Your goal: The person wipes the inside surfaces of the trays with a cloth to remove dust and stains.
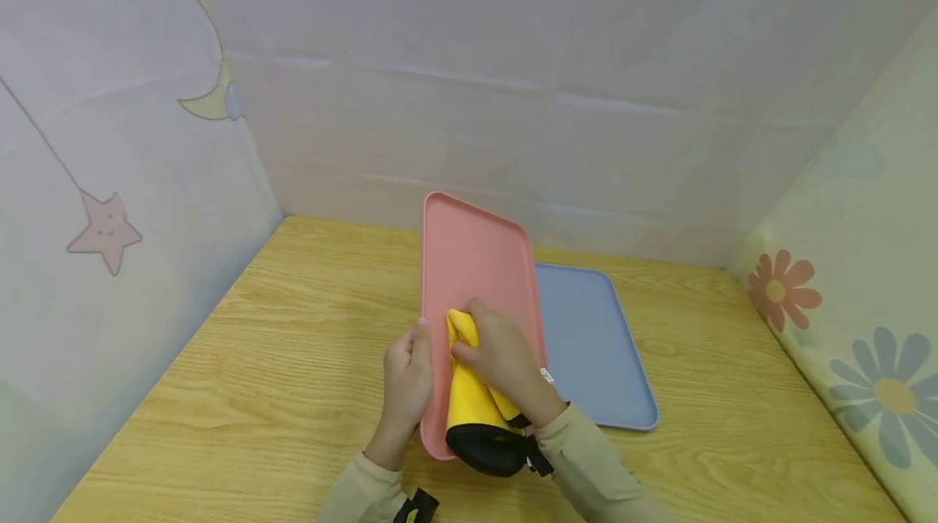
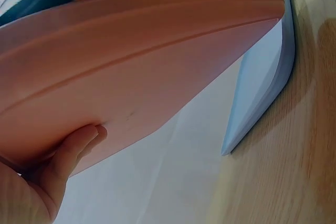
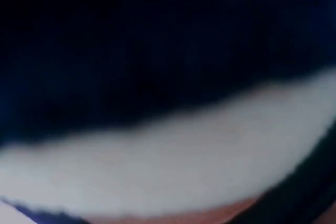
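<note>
A pink tray (image 1: 476,254) is held up at a tilt over the table, its inner face toward me. My left hand (image 1: 407,372) grips its left edge, thumb at the rim; in the left wrist view, fingers (image 2: 73,145) lie against the tray's underside (image 2: 142,87). Bunched in my right hand (image 1: 501,352) is a yellow cloth (image 1: 469,397) with a black border, which lies against the tray's inner face. Dark, blurred material fills most of the right wrist view, so that hand's fingers are hidden there.
A blue tray (image 1: 593,344) lies flat on the wooden table (image 1: 293,360), right of and partly behind the pink tray. Pale printed sheets stand along the back (image 1: 469,99) and both sides of the table.
</note>
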### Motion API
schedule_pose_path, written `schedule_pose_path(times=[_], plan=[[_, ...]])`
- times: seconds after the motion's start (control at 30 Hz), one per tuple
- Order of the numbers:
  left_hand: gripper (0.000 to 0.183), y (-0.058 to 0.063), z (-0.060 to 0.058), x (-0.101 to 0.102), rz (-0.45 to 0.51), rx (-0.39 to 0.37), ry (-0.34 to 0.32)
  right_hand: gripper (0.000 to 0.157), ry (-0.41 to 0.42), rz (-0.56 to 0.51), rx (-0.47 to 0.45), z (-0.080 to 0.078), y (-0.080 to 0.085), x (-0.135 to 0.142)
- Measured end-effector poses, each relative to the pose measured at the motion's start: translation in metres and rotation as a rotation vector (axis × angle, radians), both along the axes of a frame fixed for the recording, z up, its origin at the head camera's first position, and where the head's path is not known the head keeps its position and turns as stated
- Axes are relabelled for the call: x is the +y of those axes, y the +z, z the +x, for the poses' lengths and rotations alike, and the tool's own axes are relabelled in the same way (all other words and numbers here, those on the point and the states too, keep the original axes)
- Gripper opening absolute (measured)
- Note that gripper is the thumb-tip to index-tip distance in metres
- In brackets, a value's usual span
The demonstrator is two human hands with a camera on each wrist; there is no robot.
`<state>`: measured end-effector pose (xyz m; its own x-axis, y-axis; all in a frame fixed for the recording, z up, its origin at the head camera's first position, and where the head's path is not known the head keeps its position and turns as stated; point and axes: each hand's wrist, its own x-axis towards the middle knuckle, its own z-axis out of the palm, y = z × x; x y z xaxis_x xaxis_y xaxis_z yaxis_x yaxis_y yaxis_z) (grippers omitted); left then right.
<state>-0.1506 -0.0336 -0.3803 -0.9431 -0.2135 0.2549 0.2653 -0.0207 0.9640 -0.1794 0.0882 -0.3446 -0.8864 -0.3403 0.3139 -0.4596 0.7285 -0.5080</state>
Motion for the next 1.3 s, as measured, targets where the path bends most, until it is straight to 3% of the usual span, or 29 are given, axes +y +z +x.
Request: schedule_pose_path(times=[0.27, 0.77, 1.03, 1.3], plan=[[0.044, -0.002, -0.001, 0.001, 0.041, -0.005, -0.034, 0.021, 0.087, 0.044, 0.031, 0.016, 0.010, -0.017], [0.043, -0.001, 0.001, 0.001, 0.038, -0.005, -0.032, 0.020, 0.073, 0.079, 0.045, 0.016, 0.008, -0.013], [0.045, 0.004, 0.003, -0.003, 0.054, -0.035, -0.024, 0.023, -0.012, 0.096, -0.027, 0.007, -0.001, 0.006], [0.044, 0.008, 0.003, -0.006, 0.028, -0.011, 0.016, 0.024, -0.067, 0.099, -0.050, -0.004, -0.011, 0.024]])
